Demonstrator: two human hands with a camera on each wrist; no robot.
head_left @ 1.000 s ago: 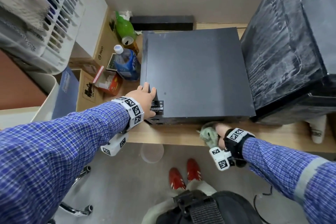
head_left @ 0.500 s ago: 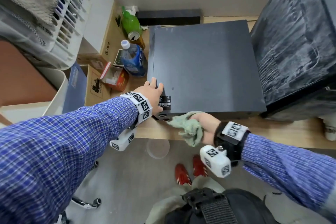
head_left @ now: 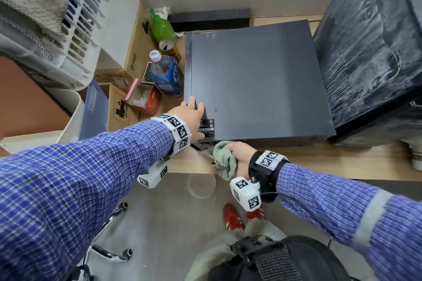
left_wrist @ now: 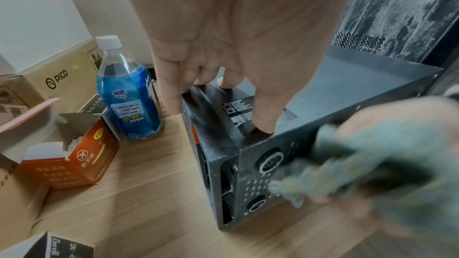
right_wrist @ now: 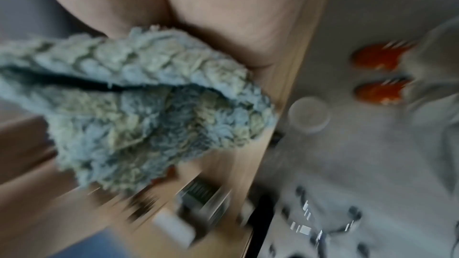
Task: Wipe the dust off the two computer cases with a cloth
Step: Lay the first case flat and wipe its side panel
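A flat dark grey computer case (head_left: 255,84) lies on the wooden desk (head_left: 319,162). My left hand (head_left: 193,116) rests on its near left corner, fingers over the left edge and thumb (left_wrist: 263,123) on the top by the label. My right hand (head_left: 239,155) grips a bunched green cloth (head_left: 225,158) against the case's near front face (left_wrist: 268,168), close to the left hand. The right wrist view is blurred and shows the cloth (right_wrist: 139,105) in the palm. A second, taller black case (head_left: 374,52), streaked with dust, stands at the right.
Left of the flat case stand a blue bottle (head_left: 165,73), a green bottle (head_left: 162,29), a can (head_left: 166,44) and an open orange box (head_left: 148,100). Cardboard boxes (head_left: 121,107) sit further left. A chair base (head_left: 109,235) and red shoes (head_left: 235,219) are on the floor.
My right hand has carried the cloth leftward along the case's front face, from below its middle to near the left corner. The left hand has stayed on the corner.
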